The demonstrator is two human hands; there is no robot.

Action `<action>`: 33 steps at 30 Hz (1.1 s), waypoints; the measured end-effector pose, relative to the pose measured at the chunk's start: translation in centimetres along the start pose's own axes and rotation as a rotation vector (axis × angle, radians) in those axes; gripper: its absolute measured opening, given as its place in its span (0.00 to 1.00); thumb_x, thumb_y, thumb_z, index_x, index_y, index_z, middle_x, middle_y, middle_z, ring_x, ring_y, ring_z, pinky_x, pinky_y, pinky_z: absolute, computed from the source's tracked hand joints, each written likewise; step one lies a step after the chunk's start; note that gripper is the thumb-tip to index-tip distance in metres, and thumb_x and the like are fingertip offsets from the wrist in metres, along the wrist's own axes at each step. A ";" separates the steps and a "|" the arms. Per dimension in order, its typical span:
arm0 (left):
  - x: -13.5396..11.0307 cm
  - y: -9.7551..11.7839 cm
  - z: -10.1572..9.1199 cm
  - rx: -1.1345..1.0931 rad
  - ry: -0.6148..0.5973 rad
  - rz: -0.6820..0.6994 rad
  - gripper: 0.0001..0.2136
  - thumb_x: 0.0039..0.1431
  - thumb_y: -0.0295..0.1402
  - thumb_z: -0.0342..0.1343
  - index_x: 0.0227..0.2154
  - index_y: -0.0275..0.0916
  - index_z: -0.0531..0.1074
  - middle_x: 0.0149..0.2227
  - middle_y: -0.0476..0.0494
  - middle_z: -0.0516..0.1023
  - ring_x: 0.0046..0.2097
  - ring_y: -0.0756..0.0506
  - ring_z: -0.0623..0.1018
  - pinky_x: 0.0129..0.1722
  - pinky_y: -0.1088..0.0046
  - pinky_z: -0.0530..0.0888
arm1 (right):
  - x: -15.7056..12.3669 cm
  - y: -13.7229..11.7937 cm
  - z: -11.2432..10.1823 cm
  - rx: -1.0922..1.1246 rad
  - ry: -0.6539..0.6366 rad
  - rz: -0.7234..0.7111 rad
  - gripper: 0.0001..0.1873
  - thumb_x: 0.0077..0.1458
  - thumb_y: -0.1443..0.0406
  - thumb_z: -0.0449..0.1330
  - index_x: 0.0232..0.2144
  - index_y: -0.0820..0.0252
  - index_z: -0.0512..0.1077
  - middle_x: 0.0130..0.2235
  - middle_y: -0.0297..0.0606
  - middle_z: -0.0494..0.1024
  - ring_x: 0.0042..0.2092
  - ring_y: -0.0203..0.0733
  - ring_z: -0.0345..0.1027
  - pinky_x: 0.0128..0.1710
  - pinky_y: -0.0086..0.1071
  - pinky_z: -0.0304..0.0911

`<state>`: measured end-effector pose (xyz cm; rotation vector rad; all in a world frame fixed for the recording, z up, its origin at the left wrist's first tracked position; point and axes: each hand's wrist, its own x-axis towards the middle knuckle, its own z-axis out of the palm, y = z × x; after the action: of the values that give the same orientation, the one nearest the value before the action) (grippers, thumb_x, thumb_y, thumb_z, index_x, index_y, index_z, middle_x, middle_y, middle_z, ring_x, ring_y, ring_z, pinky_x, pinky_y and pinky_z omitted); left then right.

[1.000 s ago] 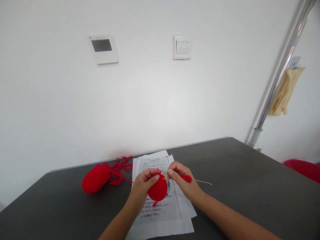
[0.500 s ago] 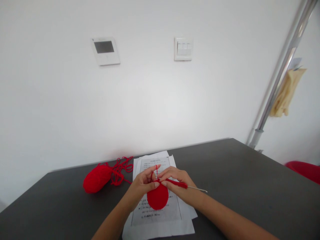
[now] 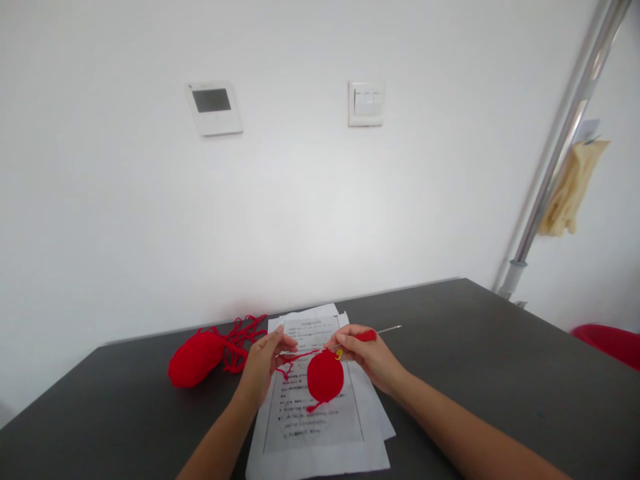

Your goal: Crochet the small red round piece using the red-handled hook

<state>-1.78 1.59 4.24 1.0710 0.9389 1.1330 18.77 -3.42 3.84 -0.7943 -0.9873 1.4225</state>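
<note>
My right hand is closed around a crochet hook with a red handle and a thin metal end sticking out to the right. From its fingertips hangs a round, flat red crocheted piece, with a yellow stitch marker at its upper right edge and a short tail at the bottom. A strand of red yarn runs from the top of the piece to my left hand, whose curled fingers hold it. A small yarn loop dangles below the left fingers.
Printed sheets of paper lie under my hands on the dark table. To the left rests a red yarn ball with loose tangled strands. Behind rises a white wall with a panel and a switch.
My hands have moved apart, the left one leftward, drawing the yarn strand out sideways. The crocheted piece has shifted right and up, exposing the yellow marker and the tail. The hook's angle has changed.
</note>
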 end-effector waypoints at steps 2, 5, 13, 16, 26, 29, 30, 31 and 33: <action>0.7 0.0 -1.0 -0.025 0.130 0.023 0.16 0.41 0.45 0.63 0.22 0.33 0.73 0.27 0.42 0.75 0.30 0.45 0.74 0.24 0.72 0.71 | 0.2 -0.1 -0.4 0.063 0.006 0.017 0.15 0.44 0.57 0.68 0.26 0.64 0.75 0.30 0.40 0.80 0.32 0.35 0.73 0.32 0.26 0.64; 1.8 -0.1 -2.8 -0.016 0.336 0.084 0.16 0.38 0.40 0.63 0.28 0.34 0.73 0.31 0.41 0.77 0.33 0.43 0.76 0.24 0.72 0.71 | 0.6 0.1 -1.0 0.134 0.008 0.030 0.14 0.44 0.58 0.68 0.27 0.65 0.75 0.29 0.41 0.80 0.31 0.35 0.73 0.32 0.26 0.65; 1.3 -0.4 -2.0 0.495 0.336 0.353 0.15 0.44 0.43 0.58 0.32 0.38 0.74 0.38 0.39 0.77 0.45 0.37 0.74 0.48 0.58 0.68 | 0.8 0.4 -1.5 0.174 -0.014 0.083 0.14 0.44 0.59 0.68 0.27 0.65 0.74 0.28 0.41 0.80 0.30 0.35 0.73 0.33 0.26 0.65; -0.6 -1.0 0.9 0.340 0.044 0.256 0.17 0.51 0.47 0.54 0.35 0.38 0.74 0.40 0.39 0.76 0.46 0.39 0.74 0.48 0.61 0.68 | 0.5 0.6 -1.1 0.149 -0.066 0.106 0.14 0.45 0.59 0.68 0.27 0.66 0.74 0.28 0.41 0.79 0.30 0.34 0.73 0.31 0.24 0.64; -2.2 -1.4 3.9 -0.319 -0.086 -0.210 0.16 0.53 0.44 0.56 0.37 0.36 0.72 0.34 0.46 0.70 0.29 0.52 0.71 0.24 0.77 0.68 | 0.1 1.0 -0.7 0.112 -0.103 0.114 0.13 0.45 0.60 0.68 0.26 0.66 0.74 0.28 0.40 0.79 0.29 0.33 0.71 0.31 0.25 0.62; -2.0 -0.6 3.4 -0.473 -0.133 -0.282 0.13 0.58 0.40 0.53 0.38 0.35 0.72 0.33 0.46 0.70 0.27 0.53 0.70 0.19 0.81 0.63 | 0.1 1.1 -0.6 0.094 -0.101 0.118 0.14 0.44 0.59 0.68 0.26 0.66 0.74 0.28 0.40 0.79 0.30 0.35 0.71 0.31 0.26 0.62; -2.0 -0.3 3.3 -0.520 -0.159 -0.293 0.12 0.58 0.39 0.52 0.39 0.35 0.72 0.32 0.46 0.71 0.27 0.53 0.70 0.18 0.82 0.63 | 0.1 1.1 -0.6 0.083 -0.102 0.121 0.15 0.43 0.59 0.69 0.26 0.66 0.74 0.28 0.40 0.79 0.31 0.36 0.72 0.32 0.27 0.62; -2.1 0.0 3.2 -0.558 -0.181 -0.296 0.12 0.59 0.38 0.51 0.40 0.35 0.71 0.33 0.45 0.71 0.27 0.53 0.71 0.18 0.82 0.63 | 0.1 1.2 -0.5 0.071 -0.104 0.126 0.15 0.43 0.59 0.69 0.26 0.66 0.74 0.28 0.40 0.79 0.31 0.36 0.72 0.32 0.28 0.62; -2.3 0.5 3.1 -0.592 -0.213 -0.269 0.13 0.59 0.36 0.51 0.43 0.36 0.71 0.37 0.43 0.73 0.31 0.51 0.73 0.23 0.80 0.68 | 0.0 1.4 -0.2 0.041 -0.118 0.141 0.15 0.42 0.58 0.69 0.25 0.66 0.74 0.28 0.40 0.79 0.30 0.36 0.72 0.31 0.27 0.62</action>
<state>0.70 -1.17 5.55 0.5473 0.5076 0.9617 18.38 -3.36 2.49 -0.7698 -1.0042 1.6213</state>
